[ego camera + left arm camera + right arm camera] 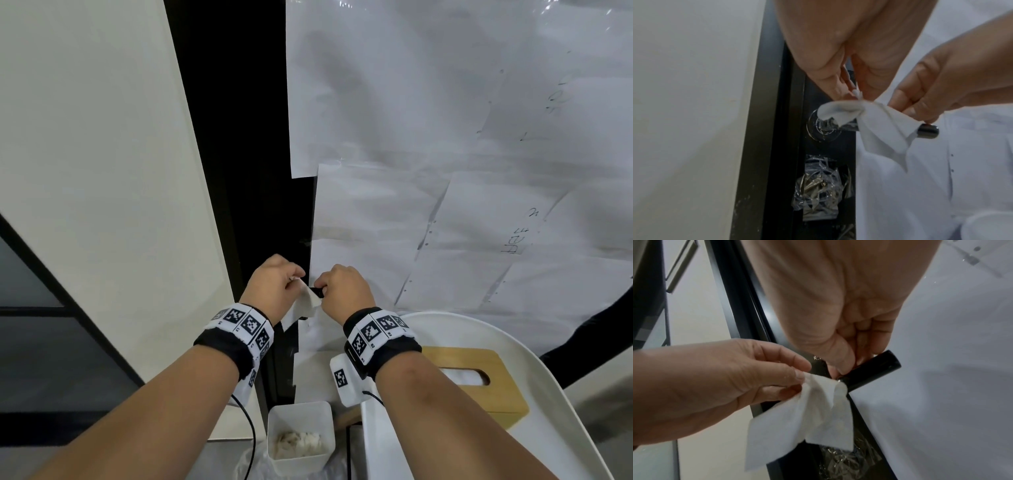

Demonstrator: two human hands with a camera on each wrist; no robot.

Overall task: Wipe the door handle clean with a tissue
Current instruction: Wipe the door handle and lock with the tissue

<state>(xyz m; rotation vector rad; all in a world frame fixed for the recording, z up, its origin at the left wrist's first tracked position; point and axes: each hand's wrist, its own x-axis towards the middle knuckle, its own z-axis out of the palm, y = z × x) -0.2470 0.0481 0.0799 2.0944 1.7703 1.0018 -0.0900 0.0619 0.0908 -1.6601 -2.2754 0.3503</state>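
Paper-covered door (445, 137), black frame. Left hand (274, 291) and right hand (342, 291) each pinch the tissue (807, 410), draped over the black lever handle (875, 369) just under the right fingertips. Risk: thin tissue tears if pulled taut, or slips off.

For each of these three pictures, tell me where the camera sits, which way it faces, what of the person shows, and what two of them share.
Head: looks forward and down at the paper-covered door; both forearms, left hand and right hand show.
Left wrist: faces along the palm up at the black cylindrical door handle; both hands show.
Right wrist: faces along the palm at the handle's end; both hands show.
Shared: both wrist views show the white tissue, pinched by both hands and draped over the handle.
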